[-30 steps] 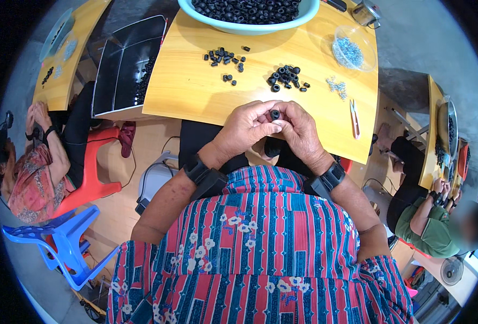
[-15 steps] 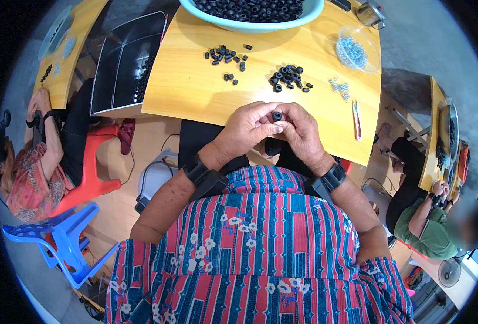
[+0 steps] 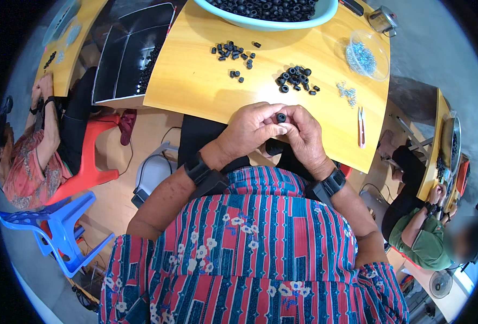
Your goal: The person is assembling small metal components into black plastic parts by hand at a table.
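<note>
Yellow wooden table [image 3: 206,86] edge: left hand [image 3: 249,129] and right hand [image 3: 303,135] meet, fingertips pinching one black rubber ring [image 3: 281,117] between them, hole facing up

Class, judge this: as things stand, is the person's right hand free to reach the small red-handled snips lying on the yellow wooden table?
Probably not at once: the right hand and left hand together pinch a small black ring. Nothing blocks the snips.

Soft, even daylight brightens my desk [image 3: 195,81], shadows faint; the fisheye bends its edges, black rim all round, centre sharp
</note>
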Demonstrator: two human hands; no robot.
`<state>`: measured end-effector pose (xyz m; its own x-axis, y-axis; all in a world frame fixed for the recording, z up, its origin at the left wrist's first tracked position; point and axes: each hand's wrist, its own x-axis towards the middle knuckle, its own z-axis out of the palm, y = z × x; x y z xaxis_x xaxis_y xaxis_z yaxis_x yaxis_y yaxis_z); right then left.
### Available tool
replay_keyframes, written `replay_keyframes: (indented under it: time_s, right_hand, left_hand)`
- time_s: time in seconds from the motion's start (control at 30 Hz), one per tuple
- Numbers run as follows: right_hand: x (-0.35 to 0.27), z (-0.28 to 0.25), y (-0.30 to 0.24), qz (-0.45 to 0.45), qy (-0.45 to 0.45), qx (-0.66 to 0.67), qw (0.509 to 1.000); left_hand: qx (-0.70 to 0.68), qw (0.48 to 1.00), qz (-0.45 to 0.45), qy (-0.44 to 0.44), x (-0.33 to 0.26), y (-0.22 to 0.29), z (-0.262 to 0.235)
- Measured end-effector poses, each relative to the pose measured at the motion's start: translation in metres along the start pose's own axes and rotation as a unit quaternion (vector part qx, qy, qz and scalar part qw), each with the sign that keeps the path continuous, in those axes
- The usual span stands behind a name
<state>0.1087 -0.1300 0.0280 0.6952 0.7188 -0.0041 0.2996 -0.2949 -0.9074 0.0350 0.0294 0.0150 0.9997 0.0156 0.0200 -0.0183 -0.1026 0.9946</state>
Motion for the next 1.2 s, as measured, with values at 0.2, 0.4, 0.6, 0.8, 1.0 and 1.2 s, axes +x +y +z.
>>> replay_keyframes:
  time_s: [0.2,0.4,0.6,0.8,1.0,1.2]
  right_hand:
    - [0.001,0.000,0.000,-0.009,0.015,0.019,1.000]
    - [0.004,0.000,-0.001,-0.019,0.010,0.010,1.000]
    - [0.009,0.000,0.014,-0.010,0.030,0.051,0.998]
    - [0.022,-0.017,0.015,0.203,-0.103,0.396,0.889]
    - [0.022,-0.023,0.015,0.237,-0.108,0.431,0.864]
    - [0.025,-0.021,0.013,0.240,-0.119,0.439,0.857]
  left_hand:
    - [-0.058,0.998,-0.012,0.015,0.002,0.004,0.002]
    - [-0.041,0.998,0.010,0.038,0.001,-0.006,0.005]
    - [-0.008,1.000,-0.021,0.013,0.006,-0.004,0.004]
    - [-0.184,0.978,-0.045,0.090,0.004,0.003,0.013]
    - [-0.127,0.985,-0.018,0.113,0.008,-0.009,0.015]
    - [-0.137,0.984,-0.019,0.115,0.008,-0.012,0.012]
